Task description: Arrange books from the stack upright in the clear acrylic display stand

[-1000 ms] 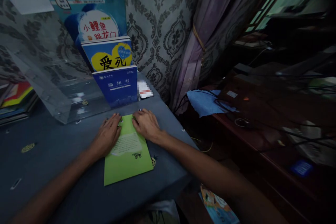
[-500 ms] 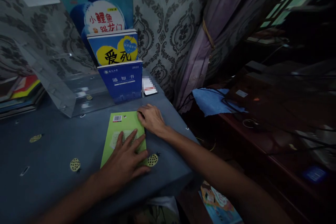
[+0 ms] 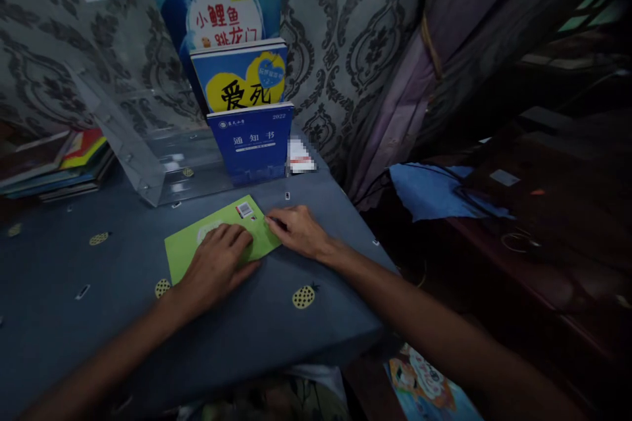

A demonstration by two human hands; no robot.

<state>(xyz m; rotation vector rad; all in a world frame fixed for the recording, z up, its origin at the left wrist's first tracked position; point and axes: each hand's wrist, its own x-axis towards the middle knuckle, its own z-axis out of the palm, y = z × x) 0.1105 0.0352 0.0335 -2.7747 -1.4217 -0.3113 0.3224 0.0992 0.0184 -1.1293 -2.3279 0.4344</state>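
Green booklet lies flat, not yet racked; left hand presses it open-palmed, right hand seemingly pinches its corner.

We've got both forearms stretched forward, bare. Our left hand lies flat, palm down, fingers spread loosely. Our right hand sits just beside it, knuckles up, fingertips pinched low toward the left hand.

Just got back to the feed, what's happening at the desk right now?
A person has both hands on a thin green booklet lying flat on the blue tablecloth. The left hand presses on its cover, and the right hand touches its right edge. Behind it, blue books stand upright in a clear stand.
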